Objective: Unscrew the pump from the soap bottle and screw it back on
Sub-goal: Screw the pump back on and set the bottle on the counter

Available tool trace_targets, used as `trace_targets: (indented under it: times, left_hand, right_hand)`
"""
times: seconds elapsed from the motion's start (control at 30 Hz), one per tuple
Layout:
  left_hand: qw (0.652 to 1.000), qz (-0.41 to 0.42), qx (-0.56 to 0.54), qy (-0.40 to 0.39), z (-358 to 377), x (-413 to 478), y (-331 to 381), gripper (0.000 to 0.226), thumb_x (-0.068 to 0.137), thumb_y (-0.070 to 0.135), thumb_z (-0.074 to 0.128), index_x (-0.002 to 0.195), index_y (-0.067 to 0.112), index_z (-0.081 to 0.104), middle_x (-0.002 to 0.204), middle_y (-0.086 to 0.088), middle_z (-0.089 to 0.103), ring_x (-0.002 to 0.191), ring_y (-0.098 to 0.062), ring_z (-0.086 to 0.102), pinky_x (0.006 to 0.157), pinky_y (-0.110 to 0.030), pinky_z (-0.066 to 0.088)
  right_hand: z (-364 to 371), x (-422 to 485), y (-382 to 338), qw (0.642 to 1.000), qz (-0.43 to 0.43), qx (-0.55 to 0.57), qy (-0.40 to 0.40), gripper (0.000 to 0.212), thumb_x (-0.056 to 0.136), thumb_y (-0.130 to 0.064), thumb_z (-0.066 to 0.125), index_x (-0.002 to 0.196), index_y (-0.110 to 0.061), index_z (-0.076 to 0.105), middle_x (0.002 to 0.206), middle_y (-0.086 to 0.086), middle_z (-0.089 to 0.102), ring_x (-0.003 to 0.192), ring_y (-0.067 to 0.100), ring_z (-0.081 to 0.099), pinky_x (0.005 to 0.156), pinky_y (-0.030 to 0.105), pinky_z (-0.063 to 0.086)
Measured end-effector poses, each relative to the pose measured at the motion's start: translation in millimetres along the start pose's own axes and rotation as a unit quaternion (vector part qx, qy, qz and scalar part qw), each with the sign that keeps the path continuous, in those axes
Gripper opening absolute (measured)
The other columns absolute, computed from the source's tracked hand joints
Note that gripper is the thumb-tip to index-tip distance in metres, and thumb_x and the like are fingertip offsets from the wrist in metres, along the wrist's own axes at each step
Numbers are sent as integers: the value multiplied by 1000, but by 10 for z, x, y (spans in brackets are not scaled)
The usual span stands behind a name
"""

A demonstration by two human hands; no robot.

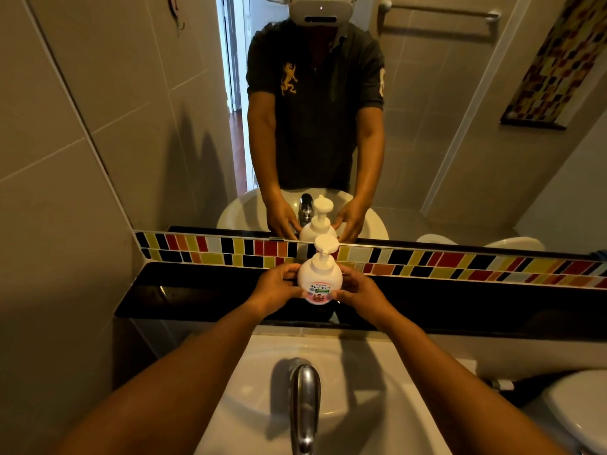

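A round white soap bottle [318, 279] with a pink and green label stands upright on the black ledge [197, 290] behind the sink. Its white pump [325, 247] sits on the neck, with the nozzle head at the top. My left hand [277, 285] cups the bottle's left side and my right hand [356, 289] cups its right side, thumbs on the front near the label. Neither hand touches the pump. The bottle's base is partly hidden by my fingers.
A chrome tap [304, 399] rises over the white sink [371, 382] below the ledge. A wall mirror [427, 142] above a strip of coloured tiles [460, 262] reflects me, the bottle and a towel rail. A white toilet lid [578, 412] is at the lower right.
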State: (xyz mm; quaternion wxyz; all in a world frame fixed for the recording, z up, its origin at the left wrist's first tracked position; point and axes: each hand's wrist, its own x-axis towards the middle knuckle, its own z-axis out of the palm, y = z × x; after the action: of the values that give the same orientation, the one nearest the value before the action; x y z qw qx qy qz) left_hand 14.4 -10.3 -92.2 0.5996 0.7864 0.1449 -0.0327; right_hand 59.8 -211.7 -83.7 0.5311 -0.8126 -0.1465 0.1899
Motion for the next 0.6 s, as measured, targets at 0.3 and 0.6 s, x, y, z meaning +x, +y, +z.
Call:
trace_targets:
  times: [0.3, 0.6]
  left_hand:
    - [1000, 0, -1, 15, 22, 88, 23, 64, 71, -3, 78, 131, 10, 58, 129, -10, 66, 120, -25, 62, 98, -40, 53]
    - [1000, 2, 7, 15, 17, 136, 45, 63, 73, 0, 78, 131, 11, 57, 130, -9, 65, 121, -26, 61, 103, -47, 50]
  right_hand:
    - [50, 115, 15, 1000, 1, 3, 26, 58, 87, -8, 68, 140, -21, 49, 139, 7, 57, 128, 26, 52, 106, 52, 45]
    - [52, 203, 50, 1000, -3, 3, 23, 55, 90, -10, 66, 141, -21, 48, 139, 8, 57, 127, 28, 54, 105, 54, 46]
